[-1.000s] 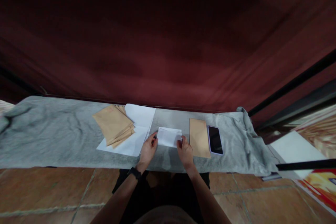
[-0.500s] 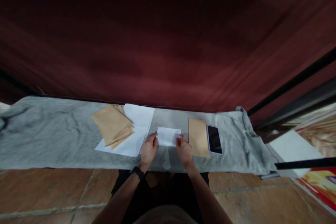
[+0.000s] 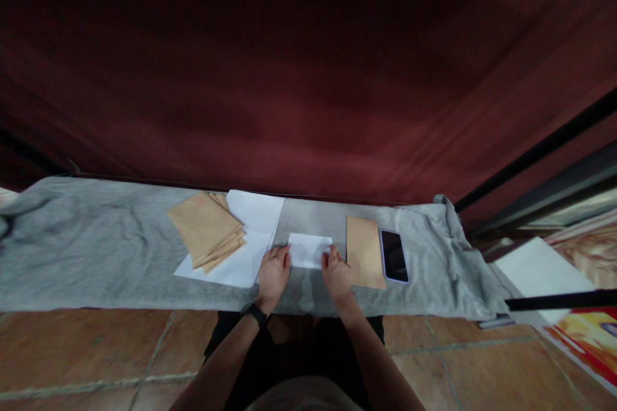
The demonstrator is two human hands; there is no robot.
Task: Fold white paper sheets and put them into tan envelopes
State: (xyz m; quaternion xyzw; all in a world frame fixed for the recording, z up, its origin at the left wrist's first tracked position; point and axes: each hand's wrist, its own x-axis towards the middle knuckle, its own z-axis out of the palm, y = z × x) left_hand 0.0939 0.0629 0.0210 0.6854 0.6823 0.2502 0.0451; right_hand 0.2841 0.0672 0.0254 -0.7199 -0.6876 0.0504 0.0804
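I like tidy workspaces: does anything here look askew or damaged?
Mildly askew: the brown envelope stack is fanned at uneven angles, partly over white paper, and the grey cloth is rumpled at both ends. No damage is visible.

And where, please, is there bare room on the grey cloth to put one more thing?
Widest: the grey cloth left of the stacked envelopes. Smaller: right of the phone. The middle is crowded: the left hand and the right hand flank the small paper between the white sheet and the single envelope.
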